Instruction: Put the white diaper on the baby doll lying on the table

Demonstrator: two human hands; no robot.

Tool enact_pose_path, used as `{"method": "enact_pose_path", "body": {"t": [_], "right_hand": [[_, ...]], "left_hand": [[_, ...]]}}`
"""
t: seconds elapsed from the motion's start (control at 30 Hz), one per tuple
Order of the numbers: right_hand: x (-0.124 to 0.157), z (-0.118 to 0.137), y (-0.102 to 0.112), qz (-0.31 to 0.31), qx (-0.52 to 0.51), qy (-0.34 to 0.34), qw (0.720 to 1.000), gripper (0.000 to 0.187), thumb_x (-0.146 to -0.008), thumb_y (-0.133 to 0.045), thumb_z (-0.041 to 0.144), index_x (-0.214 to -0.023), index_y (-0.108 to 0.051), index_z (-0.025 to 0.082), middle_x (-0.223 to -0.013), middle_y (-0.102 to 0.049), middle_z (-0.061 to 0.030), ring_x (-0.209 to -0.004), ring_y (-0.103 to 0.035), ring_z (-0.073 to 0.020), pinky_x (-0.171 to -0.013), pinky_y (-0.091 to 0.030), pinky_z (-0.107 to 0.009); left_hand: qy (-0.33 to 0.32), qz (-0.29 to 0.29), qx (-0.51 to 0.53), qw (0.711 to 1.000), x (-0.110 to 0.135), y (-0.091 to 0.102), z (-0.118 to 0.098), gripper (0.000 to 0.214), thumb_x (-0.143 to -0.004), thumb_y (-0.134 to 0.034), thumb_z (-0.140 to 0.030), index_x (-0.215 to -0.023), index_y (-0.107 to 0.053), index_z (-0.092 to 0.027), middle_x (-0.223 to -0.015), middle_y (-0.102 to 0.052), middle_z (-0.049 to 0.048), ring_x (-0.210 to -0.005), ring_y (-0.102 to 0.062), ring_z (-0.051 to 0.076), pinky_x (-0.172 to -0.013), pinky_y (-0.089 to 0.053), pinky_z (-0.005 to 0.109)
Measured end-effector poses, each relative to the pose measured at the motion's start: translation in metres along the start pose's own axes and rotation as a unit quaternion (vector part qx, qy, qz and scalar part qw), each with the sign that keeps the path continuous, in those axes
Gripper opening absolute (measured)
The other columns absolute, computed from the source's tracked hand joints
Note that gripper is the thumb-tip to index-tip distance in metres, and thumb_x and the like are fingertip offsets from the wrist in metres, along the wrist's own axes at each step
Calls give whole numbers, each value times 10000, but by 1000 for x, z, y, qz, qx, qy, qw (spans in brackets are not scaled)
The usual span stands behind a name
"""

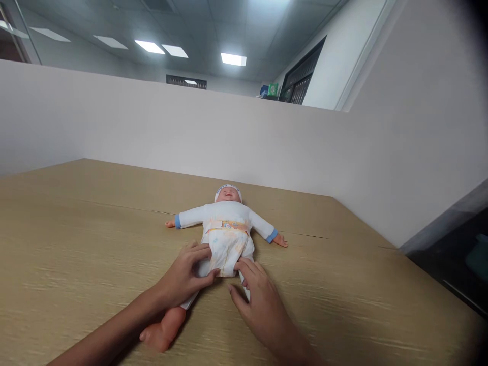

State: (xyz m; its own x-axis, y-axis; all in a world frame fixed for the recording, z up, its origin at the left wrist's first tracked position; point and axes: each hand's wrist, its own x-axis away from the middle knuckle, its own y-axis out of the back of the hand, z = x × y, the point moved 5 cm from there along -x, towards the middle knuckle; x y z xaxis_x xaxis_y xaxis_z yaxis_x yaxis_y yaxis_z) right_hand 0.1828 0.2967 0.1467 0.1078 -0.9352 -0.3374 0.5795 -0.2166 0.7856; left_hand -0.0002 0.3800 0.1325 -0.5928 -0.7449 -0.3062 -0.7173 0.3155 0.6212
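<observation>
A baby doll (227, 211) lies on its back on the wooden table (76, 244), head pointing away from me, arms spread. It wears a white long-sleeved top with blue cuffs, a white cap and a diaper (227, 244) with a coloured waistband. My left hand (186, 277) wraps around the doll's left thigh at the diaper's leg edge, fingers curled on it. My right hand (258, 292) rests on the other leg beside the diaper, fingers touching its lower edge and covering that leg. One bare doll foot (162, 330) sticks out under my left wrist.
A white partition wall (152, 132) stands along the table's far edge and right side. A dark surface (457, 259) lies beyond the table's right edge. Ceiling lights and a dark door show above the partition.
</observation>
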Motion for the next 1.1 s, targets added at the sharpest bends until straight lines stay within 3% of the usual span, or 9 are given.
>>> {"method": "enact_pose_path", "body": {"t": [0.17, 0.33, 0.47, 0.6, 0.73, 0.9, 1.1], "right_hand": [[0, -7, -2, -5, -12, -35, 999, 220, -889, -685, 189, -1086, -606, 246, -952, -685, -42, -874, -645, -265, -803, -511, -373], [-6, -19, -5, -43, -97, -125, 987, 250, -904, -667, 335, -1072, -494, 267, -749, -605, 50, -638, -543, -209, -660, -424, -326], [-5, -22, 2, -89, -87, -139, 982, 359, -853, -735, 393, -1076, -478, 278, -901, -774, 5, -758, -651, -241, -776, -444, -369], [-1, -32, 7, -96, -79, -152, 981, 344, -825, -777, 448, -1011, -540, 282, -1098, -827, -40, -909, -719, -290, -822, -456, -402], [0, -38, 5, -65, -96, -172, 978, 312, -848, -781, 434, -1037, -589, 278, -1060, -841, -36, -950, -741, -311, -831, -480, -420], [1, -30, 7, -51, -87, -162, 982, 208, -892, -771, 420, -999, -674, 271, -1102, -847, -58, -983, -761, -319, -868, -504, -438], [-1, -27, 10, -47, -70, -165, 983, 170, -893, -785, 405, -989, -752, 270, -1005, -851, -54, -1039, -757, -350, -893, -505, -449]], "left_hand": [[44, 0, 2, 999, 0, -2, 9, 362, -965, -694, -522, -834, -544, -219, -915, -541, 13, -939, -516, 254, -862, -384, 380], [52, -22, 37, 998, 0, 0, 12, 357, -928, -723, -547, -933, -566, -227, -974, -552, 19, -965, -517, 259, -882, -415, 377], [67, -47, 99, 992, 2, -2, 23, 421, -899, -763, -531, -945, -453, -250, -946, -542, -12, -905, -502, 215, -816, -429, 329], [83, -97, 175, 976, 5, -4, 34, 515, -862, -814, -515, -960, -371, -271, -975, -524, -28, -905, -529, 186, -818, -467, 310], [110, -101, 216, 965, 7, -8, 39, 511, -828, -858, -482, -1089, -485, -251, -1077, -624, 9, -1009, -637, 220, -893, -512, 343], [137, -85, 207, 965, 9, -7, 42, 493, -811, -884, -524, -1107, -631, -221, -1109, -729, 56, -1036, -694, 270, -932, -527, 391], [129, -22, 195, 972, 5, -4, 35, 395, -881, -823, -553, -1062, -765, -207, -1045, -791, 61, -972, -701, 279, -878, -520, 391]]}}
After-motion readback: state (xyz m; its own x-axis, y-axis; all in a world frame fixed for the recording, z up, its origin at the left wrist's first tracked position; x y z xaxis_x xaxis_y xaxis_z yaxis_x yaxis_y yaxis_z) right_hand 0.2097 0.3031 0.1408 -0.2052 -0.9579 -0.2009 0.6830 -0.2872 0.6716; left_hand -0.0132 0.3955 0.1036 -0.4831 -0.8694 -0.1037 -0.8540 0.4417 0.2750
